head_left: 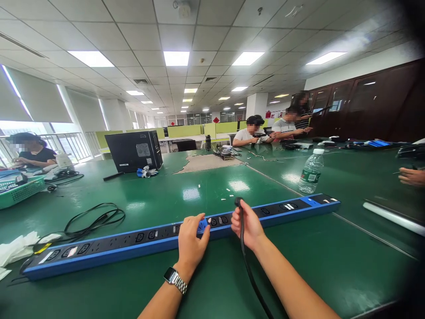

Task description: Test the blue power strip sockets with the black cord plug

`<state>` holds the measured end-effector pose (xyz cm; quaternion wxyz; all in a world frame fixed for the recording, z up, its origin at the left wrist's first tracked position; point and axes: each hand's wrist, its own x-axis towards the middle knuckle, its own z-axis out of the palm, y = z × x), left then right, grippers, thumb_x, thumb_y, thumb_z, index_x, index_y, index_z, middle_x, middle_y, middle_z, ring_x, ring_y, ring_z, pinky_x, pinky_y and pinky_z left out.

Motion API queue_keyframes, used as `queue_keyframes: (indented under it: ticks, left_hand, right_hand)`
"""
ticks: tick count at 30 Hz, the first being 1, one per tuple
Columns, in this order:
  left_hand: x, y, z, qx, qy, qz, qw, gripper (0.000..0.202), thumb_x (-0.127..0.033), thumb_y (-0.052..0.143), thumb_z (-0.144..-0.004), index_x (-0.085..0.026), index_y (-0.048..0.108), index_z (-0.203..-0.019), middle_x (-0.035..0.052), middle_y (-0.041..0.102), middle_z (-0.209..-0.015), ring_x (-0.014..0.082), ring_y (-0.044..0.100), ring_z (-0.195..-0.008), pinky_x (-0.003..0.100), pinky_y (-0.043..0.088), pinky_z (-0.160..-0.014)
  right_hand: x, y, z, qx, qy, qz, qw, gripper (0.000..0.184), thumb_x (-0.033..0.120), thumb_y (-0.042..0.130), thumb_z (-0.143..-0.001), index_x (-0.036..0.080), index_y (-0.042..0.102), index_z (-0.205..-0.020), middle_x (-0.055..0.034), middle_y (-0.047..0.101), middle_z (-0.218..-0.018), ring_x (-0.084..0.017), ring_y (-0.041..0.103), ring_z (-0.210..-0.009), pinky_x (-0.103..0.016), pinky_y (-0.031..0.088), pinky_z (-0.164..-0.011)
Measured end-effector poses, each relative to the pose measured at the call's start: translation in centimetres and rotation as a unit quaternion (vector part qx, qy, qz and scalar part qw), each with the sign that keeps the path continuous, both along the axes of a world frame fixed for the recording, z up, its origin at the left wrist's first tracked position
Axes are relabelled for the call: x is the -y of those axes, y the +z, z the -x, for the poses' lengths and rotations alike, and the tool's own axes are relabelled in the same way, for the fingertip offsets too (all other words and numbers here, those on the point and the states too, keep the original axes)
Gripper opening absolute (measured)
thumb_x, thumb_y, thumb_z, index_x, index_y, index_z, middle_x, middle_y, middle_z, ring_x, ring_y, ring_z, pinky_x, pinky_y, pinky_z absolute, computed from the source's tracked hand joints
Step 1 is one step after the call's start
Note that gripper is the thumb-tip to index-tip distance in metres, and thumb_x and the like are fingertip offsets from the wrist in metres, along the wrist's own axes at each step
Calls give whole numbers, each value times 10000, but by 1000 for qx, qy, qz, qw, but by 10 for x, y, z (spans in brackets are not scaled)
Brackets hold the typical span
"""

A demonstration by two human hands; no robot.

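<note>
A long blue-and-black power strip [122, 241] lies slantwise across the green table, its row of sockets facing up. Around its middle, my left hand [192, 241] grips it from above, with fingers bent over the strip and thumb apart from the index finger, beside a blue socket [202, 225]. On that wrist is a watch with a metal band. My right hand [247, 226] is closed round a black power cord [247, 261], just below its plug [238, 201], held upright above the strip. The cord hangs down toward the bottom edge. The plug's contact face cannot be made out.
A water bottle [311, 172] stands behind the strip's right end. Left lie a looped black cable [99, 217], white tissue [20, 250] and a green basket [23, 195]. A black computer case [133, 151] stands farther back. Other people sit round the table; a person's hand [411, 176] shows at right.
</note>
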<state>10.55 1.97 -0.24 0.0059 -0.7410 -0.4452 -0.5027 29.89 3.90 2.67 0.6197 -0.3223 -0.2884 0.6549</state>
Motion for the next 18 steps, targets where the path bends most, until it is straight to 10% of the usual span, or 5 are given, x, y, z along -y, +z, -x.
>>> queue_keyframes:
  ticks: [7,18]
  left_hand:
    - [-1,-2,0,5,-3,2,1000,231,-230,554,-884,-205,613,-1106,65,691,-998,213,602,-960,381,496,-864]
    - [1,2,0,6,-13,-6,1000,162,-192,551,-871,-205,645,-1002,53,697,-947,209,610,-928,373,498,-839]
  right_hand:
    - [1,11,-34,35,132,156,978,482,386,379,-892,209,321,-447,79,238,-325,-55,171,-274,-188,188,-317]
    - [0,10,-30,146,175,194,954,536,392,330,-918,206,290,-418,67,229,-287,-56,164,-228,-180,154,-260]
